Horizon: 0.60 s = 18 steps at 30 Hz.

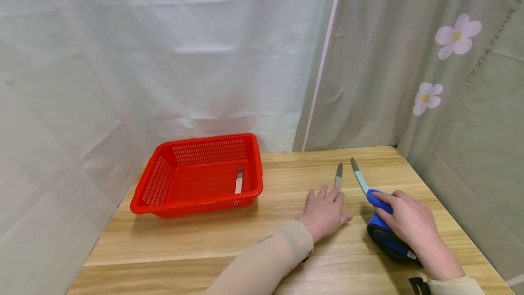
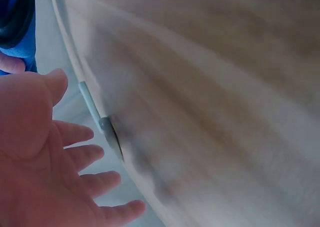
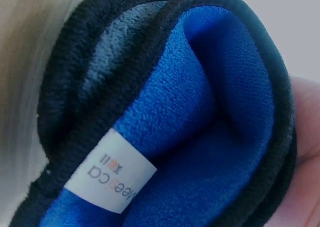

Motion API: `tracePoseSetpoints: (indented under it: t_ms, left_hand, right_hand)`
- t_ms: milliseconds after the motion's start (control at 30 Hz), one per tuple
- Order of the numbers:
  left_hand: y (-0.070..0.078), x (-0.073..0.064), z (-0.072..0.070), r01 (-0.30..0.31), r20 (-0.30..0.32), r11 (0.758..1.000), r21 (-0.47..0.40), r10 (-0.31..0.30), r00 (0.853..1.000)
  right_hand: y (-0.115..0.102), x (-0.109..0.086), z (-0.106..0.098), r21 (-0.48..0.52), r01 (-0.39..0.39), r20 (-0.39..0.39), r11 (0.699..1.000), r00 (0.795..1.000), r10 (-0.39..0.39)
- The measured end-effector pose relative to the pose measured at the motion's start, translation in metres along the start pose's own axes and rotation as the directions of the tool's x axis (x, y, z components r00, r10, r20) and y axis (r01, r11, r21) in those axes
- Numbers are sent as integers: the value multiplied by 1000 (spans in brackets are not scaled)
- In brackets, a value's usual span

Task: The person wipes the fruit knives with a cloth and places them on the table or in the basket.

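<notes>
My left hand [image 1: 325, 213] is palm down with its fingers spread, low over the wooden table. Just past its fingertips lies a small knife [image 1: 339, 177] with a grey blade and a pale handle partly hidden by the hand; in the left wrist view the knife [image 2: 91, 103] shows beyond the fingers. My right hand [image 1: 409, 217] grips a folded blue cloth [image 1: 378, 200] with black edging and a white label [image 3: 111, 170]. A second knife [image 1: 360, 180] sticks out of the cloth's far end, blade pointing away, its handle end covered by the cloth.
A red plastic basket [image 1: 196, 205] with slotted sides stands at the left of the wooden table [image 1: 196, 245]. Inside it, near the right wall, is a white-handled knife [image 1: 239, 181]. Pale curtains [image 1: 204, 58] hang behind and at both sides, close to the table's edges.
</notes>
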<state>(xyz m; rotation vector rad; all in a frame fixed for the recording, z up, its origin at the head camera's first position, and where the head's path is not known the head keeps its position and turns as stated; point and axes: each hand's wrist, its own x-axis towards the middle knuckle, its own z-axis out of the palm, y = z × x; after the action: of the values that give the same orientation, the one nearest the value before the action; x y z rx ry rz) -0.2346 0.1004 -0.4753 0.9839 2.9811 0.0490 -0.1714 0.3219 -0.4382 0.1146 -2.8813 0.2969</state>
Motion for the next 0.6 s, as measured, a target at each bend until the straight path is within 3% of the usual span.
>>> tracePoseSetpoints:
  t_ms: [333,600]
  left_hand:
    - [-2,-4,5,9,31,1000,0,-9,999]
    - [-7,-10,0,18,67,1000,4,-18,998]
  right_hand:
    - [-3,0,1,6,-2,10,1000,1000,2]
    - [-6,1,2,2,0,24,1000,1000,0]
